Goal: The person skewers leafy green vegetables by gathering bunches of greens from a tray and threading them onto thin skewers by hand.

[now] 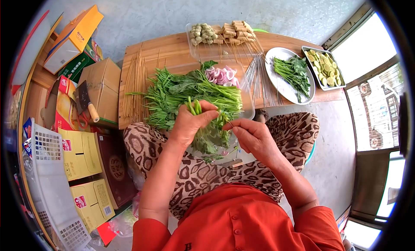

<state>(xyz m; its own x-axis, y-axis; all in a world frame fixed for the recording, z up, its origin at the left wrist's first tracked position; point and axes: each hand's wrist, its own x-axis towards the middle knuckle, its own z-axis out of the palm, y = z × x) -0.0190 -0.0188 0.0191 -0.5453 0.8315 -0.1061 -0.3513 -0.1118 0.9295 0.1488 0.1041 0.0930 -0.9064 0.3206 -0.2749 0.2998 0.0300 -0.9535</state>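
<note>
My left hand (194,123) is closed around a bunch of leafy greens (203,143), with the stems poking up over the fingers and the leaves hanging below. Right beside it, my right hand (250,136) pinches a thin skewer (229,123) whose tip meets the greens; most of its length is hidden. Beyond both hands lies a big pile of long-stemmed greens (186,91) on a clear tray. Pink-purple onion pieces (222,76) rest at the pile's far right.
Bamboo skewers (135,93) lie at the table's left, metal skewers (261,80) toward the right. Farther back, a clear tray holds rolled brown pieces (235,32). On the right are an oval plate (276,88) with greens and a tray of green slices (324,67). A cleaver (83,97) leans at a carton (101,86).
</note>
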